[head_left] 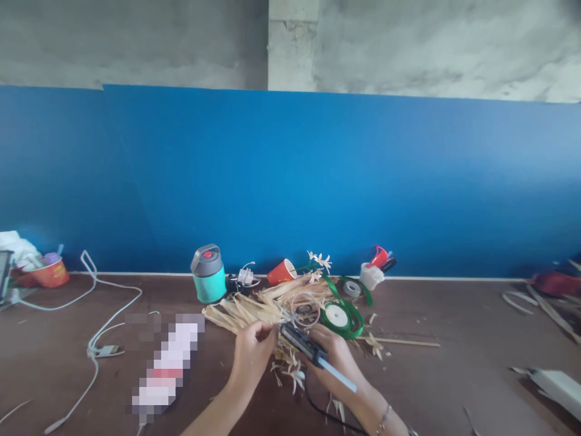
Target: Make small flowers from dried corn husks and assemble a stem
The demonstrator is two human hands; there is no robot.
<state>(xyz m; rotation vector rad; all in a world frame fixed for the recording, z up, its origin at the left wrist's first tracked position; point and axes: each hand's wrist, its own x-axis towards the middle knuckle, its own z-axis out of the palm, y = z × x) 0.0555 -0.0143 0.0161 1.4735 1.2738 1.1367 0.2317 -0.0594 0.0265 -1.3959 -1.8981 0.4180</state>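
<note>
My right hand [333,348] is wrapped round a black glue gun [302,344], whose white glue stick [336,373] sticks out at the back. The gun's nose points left, close to the fingertips of my left hand [255,348]. Those fingers are pinched together; whatever small thing may be between them is too small to make out. Dried corn husks [247,310] lie in a heap just beyond both hands. Pale husk-like flowers [296,376] lie below and between the hands. A spool of green ribbon [336,315] stands beyond my right hand.
A teal flask [209,281], a tipped orange paper cup [282,272] and a white cup of pens [371,277] stand by the blue partition [290,181]. A thin stick [408,343] lies to the right. White cables [97,327] run across the left side.
</note>
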